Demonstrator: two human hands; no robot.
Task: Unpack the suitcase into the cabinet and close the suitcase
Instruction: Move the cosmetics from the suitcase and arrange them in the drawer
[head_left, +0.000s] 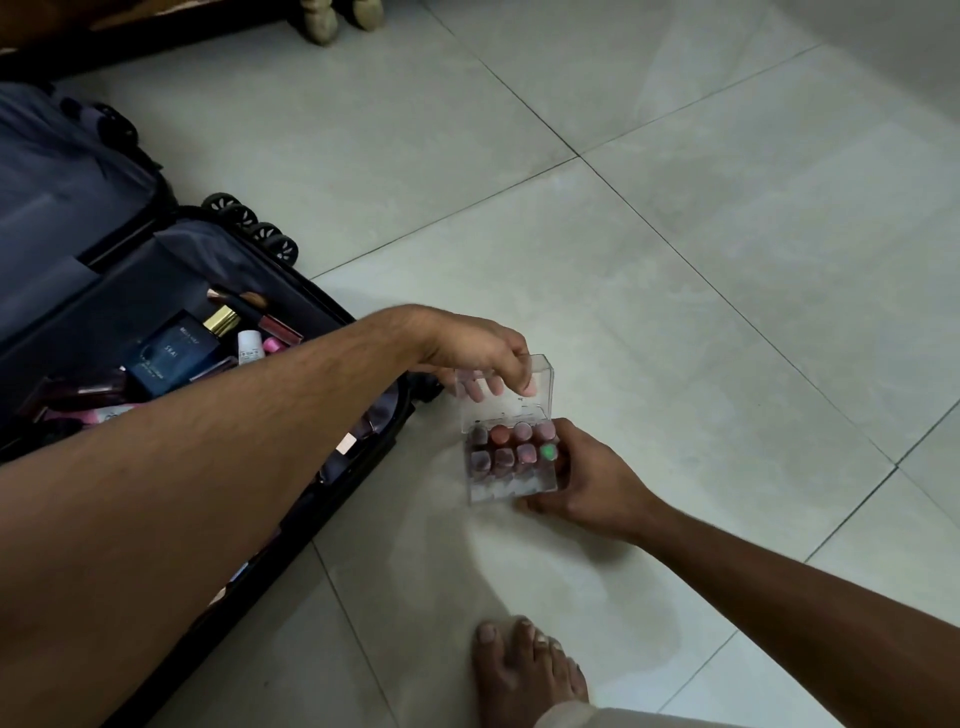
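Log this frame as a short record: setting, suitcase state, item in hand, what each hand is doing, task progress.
setting: tiled floor, person's bare foot in view
suitcase: suitcase lies open on the floor, cosmetics and a dark blue box inside
item in hand: clear plastic case of small rounded pieces, lid raised
left hand: left hand pinches the lid's top edge
right hand: right hand grips the case base
progress: suitcase not emptied, not closed; cabinet not in view
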